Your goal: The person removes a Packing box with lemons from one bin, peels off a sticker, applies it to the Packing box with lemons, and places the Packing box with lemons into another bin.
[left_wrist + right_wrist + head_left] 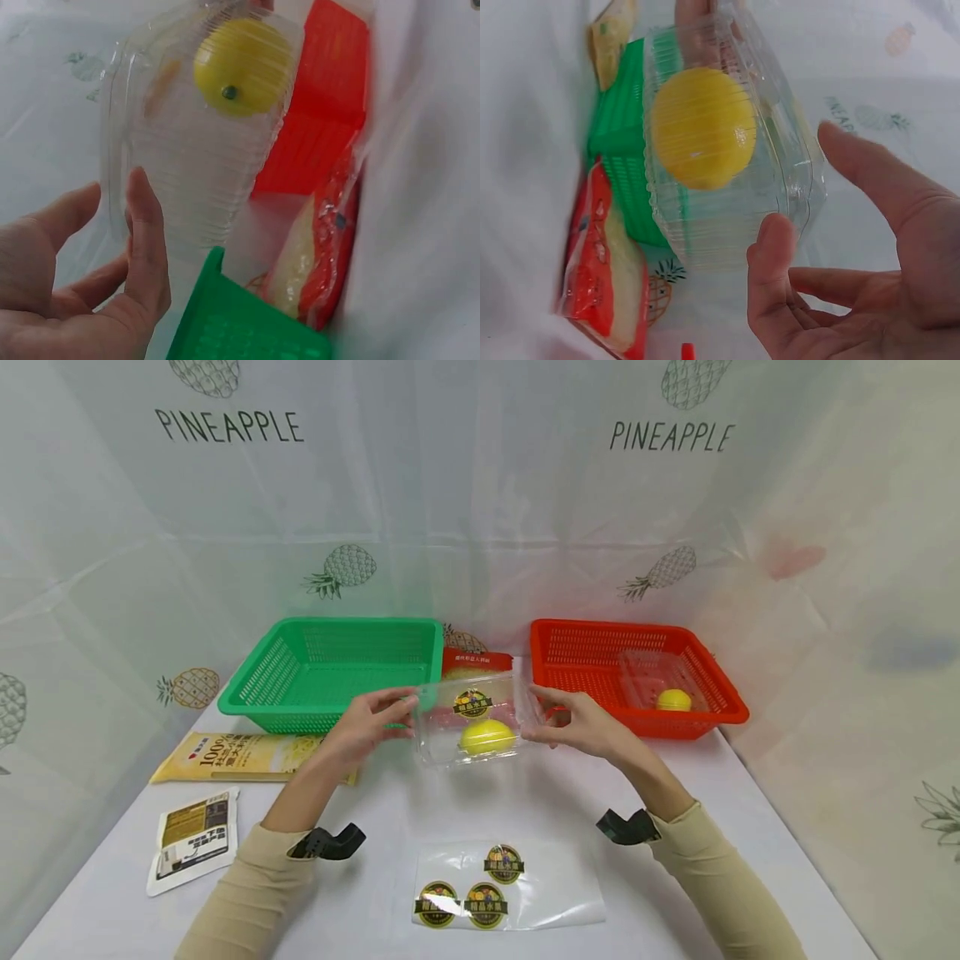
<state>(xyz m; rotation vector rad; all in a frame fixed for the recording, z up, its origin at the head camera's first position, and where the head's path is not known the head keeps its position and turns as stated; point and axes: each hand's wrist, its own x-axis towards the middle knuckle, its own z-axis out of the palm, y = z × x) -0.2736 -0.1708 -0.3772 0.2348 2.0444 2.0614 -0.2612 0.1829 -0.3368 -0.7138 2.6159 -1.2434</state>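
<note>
Plastic box pinched by left hand and right hand, red packet partly behind, green basket near.

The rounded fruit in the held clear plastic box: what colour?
The rounded fruit is yellow, clearest in the right wrist view.

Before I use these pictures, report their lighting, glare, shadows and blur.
Head view: brightest, with glare on the clear box and sticker sheet, soft shadows on the table. Left wrist view: dimmer, with backdrop print blurred. Right wrist view: also dim, backdrop lettering soft, glints along the box's edge.
</note>
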